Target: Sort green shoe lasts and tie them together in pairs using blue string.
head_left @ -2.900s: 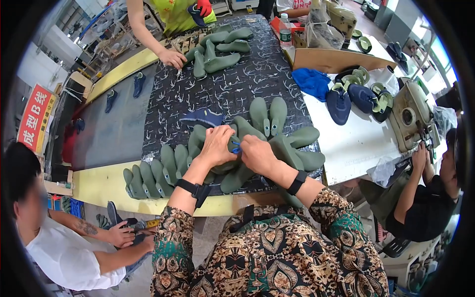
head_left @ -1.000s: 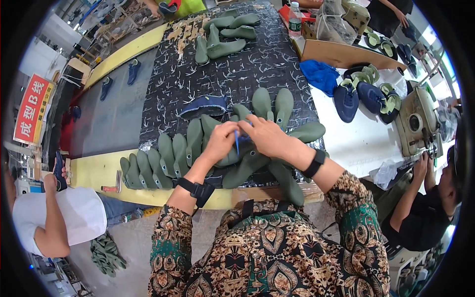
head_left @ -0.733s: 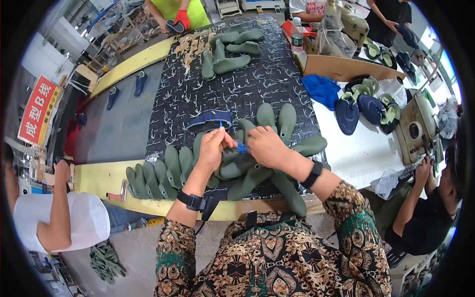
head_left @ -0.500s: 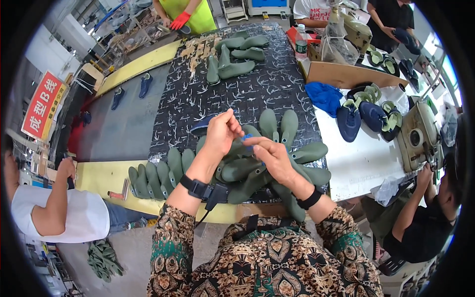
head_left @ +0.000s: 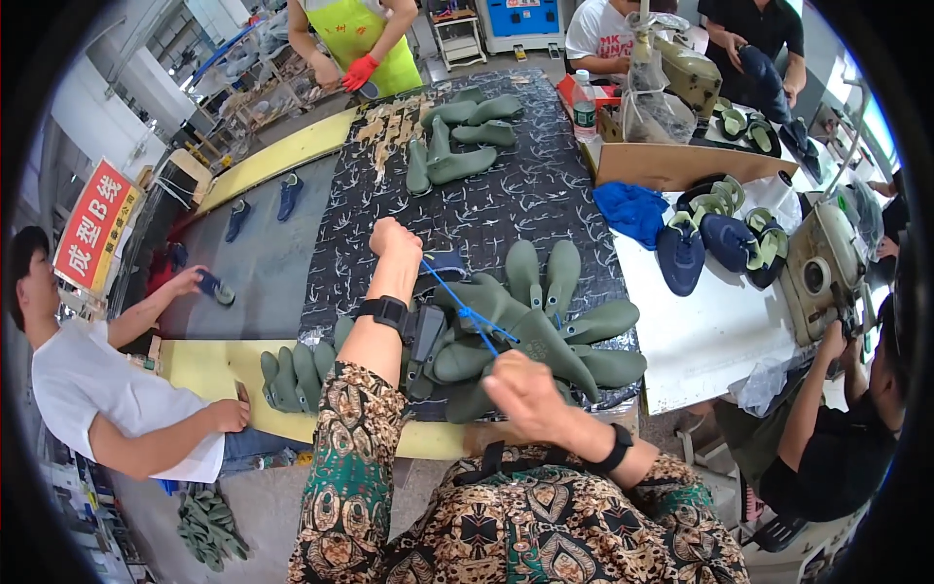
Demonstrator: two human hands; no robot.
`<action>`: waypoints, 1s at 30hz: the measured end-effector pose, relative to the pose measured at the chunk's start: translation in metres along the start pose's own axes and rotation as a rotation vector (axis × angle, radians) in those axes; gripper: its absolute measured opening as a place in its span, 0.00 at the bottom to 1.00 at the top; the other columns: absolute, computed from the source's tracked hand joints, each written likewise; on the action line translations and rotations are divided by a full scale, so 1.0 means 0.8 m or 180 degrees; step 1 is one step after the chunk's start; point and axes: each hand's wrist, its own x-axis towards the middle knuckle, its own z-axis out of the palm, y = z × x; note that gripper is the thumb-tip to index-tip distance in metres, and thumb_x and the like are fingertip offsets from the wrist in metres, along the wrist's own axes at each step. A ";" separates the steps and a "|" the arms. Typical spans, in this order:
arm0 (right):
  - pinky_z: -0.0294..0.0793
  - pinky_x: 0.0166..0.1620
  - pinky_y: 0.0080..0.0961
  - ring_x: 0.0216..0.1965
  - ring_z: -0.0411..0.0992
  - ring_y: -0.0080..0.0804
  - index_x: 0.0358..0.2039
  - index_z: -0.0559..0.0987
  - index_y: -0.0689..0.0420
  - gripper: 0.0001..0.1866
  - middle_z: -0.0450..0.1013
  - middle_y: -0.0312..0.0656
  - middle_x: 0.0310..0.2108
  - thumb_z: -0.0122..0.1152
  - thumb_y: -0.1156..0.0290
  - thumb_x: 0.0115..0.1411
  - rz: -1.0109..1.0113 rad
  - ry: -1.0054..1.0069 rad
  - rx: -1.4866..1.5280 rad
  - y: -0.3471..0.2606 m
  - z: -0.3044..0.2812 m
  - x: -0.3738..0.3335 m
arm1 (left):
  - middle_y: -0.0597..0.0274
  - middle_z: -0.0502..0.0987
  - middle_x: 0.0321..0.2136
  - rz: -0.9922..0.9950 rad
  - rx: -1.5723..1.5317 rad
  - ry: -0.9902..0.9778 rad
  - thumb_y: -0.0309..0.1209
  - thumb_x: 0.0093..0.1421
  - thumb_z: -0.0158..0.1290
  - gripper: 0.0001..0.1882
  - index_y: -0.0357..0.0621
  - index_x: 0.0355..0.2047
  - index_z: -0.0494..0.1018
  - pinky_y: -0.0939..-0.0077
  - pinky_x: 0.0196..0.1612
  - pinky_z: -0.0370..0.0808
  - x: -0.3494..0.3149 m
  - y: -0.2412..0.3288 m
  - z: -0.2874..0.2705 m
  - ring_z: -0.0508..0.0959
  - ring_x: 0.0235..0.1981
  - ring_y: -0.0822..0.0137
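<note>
A blue cord point(head_left: 448, 289) with a knot near its middle is pulled straight between my two fists. My left hand point(head_left: 394, 239), farther away, is closed on one end of it. Nearer to me, my right hand point(head_left: 528, 394) is closed on the other end; it is slightly blurred. Beneath the cord lies a heap of green shoe lasts point(head_left: 552, 348), several fanned out to the right. A navy shoe point(head_left: 446, 263) shows partly beside my left hand. More green lasts point(head_left: 304, 368) stand in a row left of my left forearm.
Green lasts point(head_left: 457, 167) lie at the far end of the black-covered table point(head_left: 370, 214). To the right are navy shoes point(head_left: 684, 255), a blue cloth point(head_left: 632, 206) and a sewing machine point(head_left: 817, 277). A co-worker at left holds a shoe point(head_left: 216, 286); others work around the table.
My hands have moved apart, left away and right toward me, drawing the bunched blue cord out straight. The co-worker at left has leaned in and now holds a shoe.
</note>
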 end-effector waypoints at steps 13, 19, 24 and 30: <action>0.64 0.42 0.34 0.39 0.65 0.39 0.33 0.72 0.63 0.10 0.67 0.46 0.38 0.53 0.69 0.56 0.0875 0.0240 -0.1070 0.014 -0.089 -0.016 | 0.69 0.55 0.12 0.1058 -0.0327 -0.1235 0.32 0.60 0.44 0.15 0.48 0.17 0.58 0.76 0.14 0.53 -0.032 0.106 -0.027 0.55 0.11 0.72; 0.61 0.47 0.39 0.44 0.65 0.43 0.29 0.76 0.61 0.13 0.70 0.44 0.36 0.60 0.64 0.49 0.0543 -0.1296 -0.2517 0.092 -0.032 0.017 | 0.68 0.55 0.13 0.1139 -0.0142 -0.2411 0.37 0.64 0.42 0.18 0.47 0.17 0.58 0.72 0.25 0.59 -0.109 0.122 -0.046 0.56 0.17 0.70; 0.64 0.44 0.38 0.36 0.69 0.43 0.22 0.78 0.60 0.15 0.72 0.41 0.26 0.56 0.60 0.53 -0.0044 -0.2342 -0.2953 0.141 -0.003 0.043 | 0.64 0.64 0.17 0.1758 0.0390 -0.2628 0.35 0.65 0.40 0.16 0.42 0.21 0.64 0.71 0.30 0.65 -0.127 0.113 -0.104 0.65 0.22 0.68; 0.69 0.29 0.26 0.20 0.69 0.29 0.12 0.70 0.58 0.29 0.67 0.39 0.13 0.39 0.53 0.65 0.3247 -0.0898 0.1632 0.095 -0.014 0.075 | 0.69 0.72 0.23 0.1858 0.1975 -0.1674 0.36 0.63 0.43 0.12 0.42 0.30 0.72 0.82 0.32 0.64 -0.079 0.007 -0.269 0.68 0.26 0.78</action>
